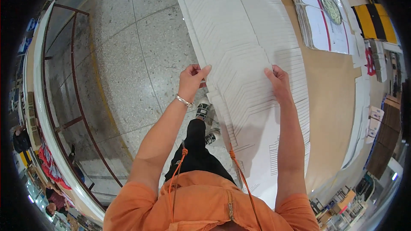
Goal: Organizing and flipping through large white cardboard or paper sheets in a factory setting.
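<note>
Overlapping white cardboard sheets lie fanned in a long row on the table, their stepped edges showing as close lines. My left hand pinches the left edge of an upper sheet, thumb on top and fingers curled at the rim. Across from it, my right hand grips the sheet's right side between thumb and bent fingers. The undersides of both grips are hidden. A silver bracelet circles my left wrist.
On the brown tabletop, a string-tied stack of printed white sheets carries a round greenish object. A yellow-and-black block sits farther right. At left, a metal-framed table stands across the speckled floor; another person is beyond.
</note>
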### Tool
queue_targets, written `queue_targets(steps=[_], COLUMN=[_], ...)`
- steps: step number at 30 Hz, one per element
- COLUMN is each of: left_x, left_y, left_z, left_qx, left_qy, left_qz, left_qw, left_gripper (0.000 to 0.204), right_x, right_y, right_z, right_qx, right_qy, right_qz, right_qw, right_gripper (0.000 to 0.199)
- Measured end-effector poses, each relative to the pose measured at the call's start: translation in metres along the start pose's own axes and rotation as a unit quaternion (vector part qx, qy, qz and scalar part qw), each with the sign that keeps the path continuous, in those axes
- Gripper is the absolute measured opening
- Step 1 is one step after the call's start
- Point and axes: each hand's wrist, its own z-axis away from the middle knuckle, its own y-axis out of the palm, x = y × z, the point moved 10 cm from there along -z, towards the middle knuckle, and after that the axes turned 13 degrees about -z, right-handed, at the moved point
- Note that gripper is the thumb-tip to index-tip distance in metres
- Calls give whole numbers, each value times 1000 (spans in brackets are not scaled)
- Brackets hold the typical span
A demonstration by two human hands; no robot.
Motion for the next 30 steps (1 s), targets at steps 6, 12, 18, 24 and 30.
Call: queue_targets(steps=[6,12,18,24,30], left_x=[4,2,6,0,-4], left_y=[8,12,10,12,9], left_z=[6,11,7,8,1], left_qx=[10,1,-22,-13,-76], left_qy=[-22,14,8,30,117], left_qz=[58,34,30,2,-47], left_qw=[998,999,999,999,989], left_gripper=[34,28,24,25,26], right_x=[5,23,40,25,6], right_y=[-7,1,23,4,-6], right_z=[5,13,26,23,27], right_qx=[-46,-84,-100,-72,-97], right_qy=[8,-69,-234,-93,48], right_qz=[48,297,378,172,61], right_qw=[998,949,890,978,992], right_gripper=[19,29,35,32,31])
